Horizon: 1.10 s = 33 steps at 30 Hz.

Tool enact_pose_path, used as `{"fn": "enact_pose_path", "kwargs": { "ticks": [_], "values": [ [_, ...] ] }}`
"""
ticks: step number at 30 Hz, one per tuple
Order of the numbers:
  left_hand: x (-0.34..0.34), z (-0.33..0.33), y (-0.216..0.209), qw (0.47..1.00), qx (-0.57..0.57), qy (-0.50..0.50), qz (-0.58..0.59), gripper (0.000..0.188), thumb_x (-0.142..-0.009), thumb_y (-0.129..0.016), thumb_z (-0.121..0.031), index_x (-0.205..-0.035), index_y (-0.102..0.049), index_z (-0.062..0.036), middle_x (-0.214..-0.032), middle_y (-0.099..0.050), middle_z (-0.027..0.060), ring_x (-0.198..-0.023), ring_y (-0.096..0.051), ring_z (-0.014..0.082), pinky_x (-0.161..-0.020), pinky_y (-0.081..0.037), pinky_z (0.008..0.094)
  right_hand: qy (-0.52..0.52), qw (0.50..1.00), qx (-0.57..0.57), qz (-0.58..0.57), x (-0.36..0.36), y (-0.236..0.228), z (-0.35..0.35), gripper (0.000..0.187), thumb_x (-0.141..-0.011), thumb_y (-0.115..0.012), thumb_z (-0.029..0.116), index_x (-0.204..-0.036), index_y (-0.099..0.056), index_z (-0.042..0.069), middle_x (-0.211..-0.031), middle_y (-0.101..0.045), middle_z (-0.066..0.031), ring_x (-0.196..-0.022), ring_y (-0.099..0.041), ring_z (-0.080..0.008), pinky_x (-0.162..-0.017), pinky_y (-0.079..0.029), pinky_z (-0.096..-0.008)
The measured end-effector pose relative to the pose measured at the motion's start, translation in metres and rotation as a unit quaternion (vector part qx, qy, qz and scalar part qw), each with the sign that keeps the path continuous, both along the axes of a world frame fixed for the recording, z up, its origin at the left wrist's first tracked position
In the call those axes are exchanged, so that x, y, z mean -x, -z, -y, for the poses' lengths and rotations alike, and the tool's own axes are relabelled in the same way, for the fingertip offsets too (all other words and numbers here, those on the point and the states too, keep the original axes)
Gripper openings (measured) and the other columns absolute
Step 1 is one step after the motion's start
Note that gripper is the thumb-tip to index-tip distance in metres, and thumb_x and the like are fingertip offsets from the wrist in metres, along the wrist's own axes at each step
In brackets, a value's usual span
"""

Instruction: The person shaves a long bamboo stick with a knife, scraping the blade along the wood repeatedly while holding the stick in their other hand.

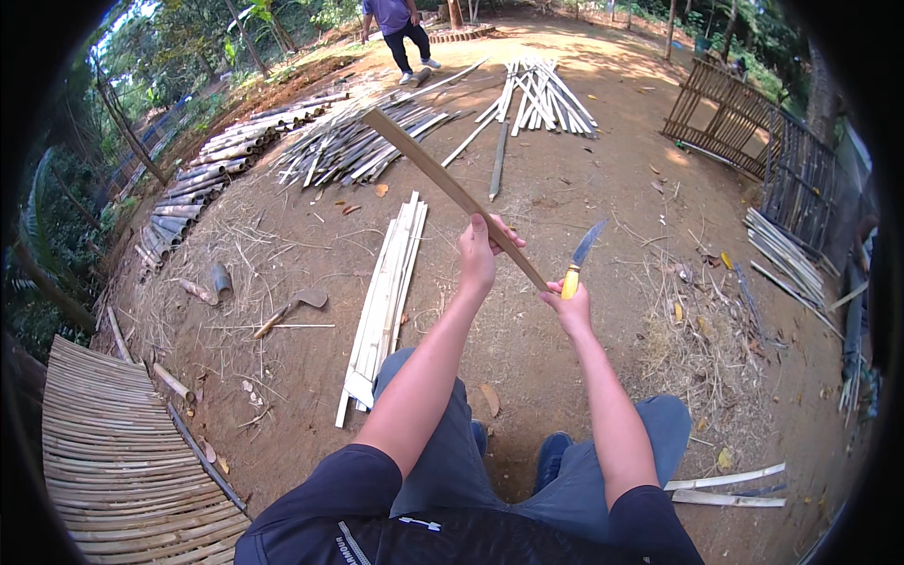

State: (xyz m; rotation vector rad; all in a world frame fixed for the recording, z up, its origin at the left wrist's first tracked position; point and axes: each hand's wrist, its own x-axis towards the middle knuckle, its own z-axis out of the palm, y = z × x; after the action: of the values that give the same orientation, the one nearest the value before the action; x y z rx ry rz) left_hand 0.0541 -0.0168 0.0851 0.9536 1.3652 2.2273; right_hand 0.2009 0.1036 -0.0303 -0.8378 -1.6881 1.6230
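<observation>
A long brown bamboo strip (424, 162) slants across the middle, its far end up and to the left. My left hand (485, 247) is closed around its lower half. Near the strip's close end, my right hand (569, 306) grips a knife (586, 247) by its yellow handle, with the blade pointing up and away. The fingers of that hand also meet the strip's end. Left of my knees, a bundle of pale split bamboo strips (388, 292) lies on the ground.
A hatchet-like tool (297, 306) lies at left, beyond a slatted bamboo platform (132, 452). Bamboo poles (202, 184) and piles of split strips (363, 151), (541, 94) spread farther off. Bamboo panels (725, 118) stand at right. Another person (395, 28) stands at the back.
</observation>
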Motion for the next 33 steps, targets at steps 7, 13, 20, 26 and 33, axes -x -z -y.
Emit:
{"fn": "enact_pose_path", "kwargs": {
  "ticks": [7,13,20,26,33],
  "values": [
    [0.003,-0.002,-0.002,0.998,0.018,0.061,-0.001,0.071,-0.097,-0.026,-0.066,-0.104,-0.055,-0.0013,-0.091,-0.066,0.0128,-0.087,-0.070,0.0260,-0.082,-0.056,0.0385,0.023,0.999,-0.020,-0.020,-0.001,-0.005,0.006,0.039,-0.074,-0.077,-0.006,-0.101,-0.050,0.003,-0.091,-0.066,-0.0070,-0.085,-0.065,-0.0142,-0.076,-0.055,-0.0289],
    [-0.004,-0.004,-0.008,0.998,0.043,-0.004,-0.038,0.055,-0.102,-0.037,-0.053,-0.118,-0.056,-0.0041,-0.110,-0.064,0.0107,-0.089,-0.069,0.0205,-0.079,-0.056,0.0340,0.112,0.986,-0.088,-0.085,-0.003,-0.014,-0.001,0.038,-0.075,-0.077,-0.006,-0.099,-0.050,0.004,-0.094,-0.061,-0.0053,-0.087,-0.064,-0.0151,-0.078,-0.054,-0.0295],
    [0.009,0.002,0.001,0.995,0.087,0.039,0.012,0.037,-0.102,-0.045,-0.038,-0.107,-0.061,-0.0050,-0.084,-0.063,0.0054,-0.061,-0.064,0.0124,-0.049,-0.051,0.0244,0.207,0.963,-0.074,-0.159,-0.015,-0.032,-0.037,0.041,-0.073,-0.082,-0.001,-0.100,-0.050,0.004,-0.093,-0.058,-0.0046,-0.086,-0.060,-0.0139,-0.081,-0.050,-0.0299],
    [0.000,0.002,-0.002,0.990,0.110,0.085,0.017,0.048,-0.101,-0.046,-0.041,-0.080,-0.066,-0.0025,-0.064,-0.061,0.0038,-0.050,-0.061,0.0107,-0.046,-0.048,0.0229,0.242,0.949,-0.004,-0.204,-0.022,-0.026,-0.056,0.044,-0.073,-0.081,-0.005,-0.103,-0.050,0.005,-0.091,-0.056,-0.0040,-0.082,-0.059,-0.0129,-0.074,-0.052,-0.0263],
    [-0.005,0.006,-0.010,0.974,0.171,0.140,-0.043,0.042,-0.100,-0.052,-0.037,-0.084,-0.066,-0.0018,-0.063,-0.061,0.0028,-0.048,-0.059,0.0090,-0.044,-0.048,0.0218,0.306,0.924,0.048,-0.224,-0.022,-0.023,-0.064,0.040,-0.077,-0.076,-0.008,-0.102,-0.048,0.006,-0.094,-0.058,-0.0047,-0.083,-0.060,-0.0135,-0.072,-0.051,-0.0264]
  ]
}}
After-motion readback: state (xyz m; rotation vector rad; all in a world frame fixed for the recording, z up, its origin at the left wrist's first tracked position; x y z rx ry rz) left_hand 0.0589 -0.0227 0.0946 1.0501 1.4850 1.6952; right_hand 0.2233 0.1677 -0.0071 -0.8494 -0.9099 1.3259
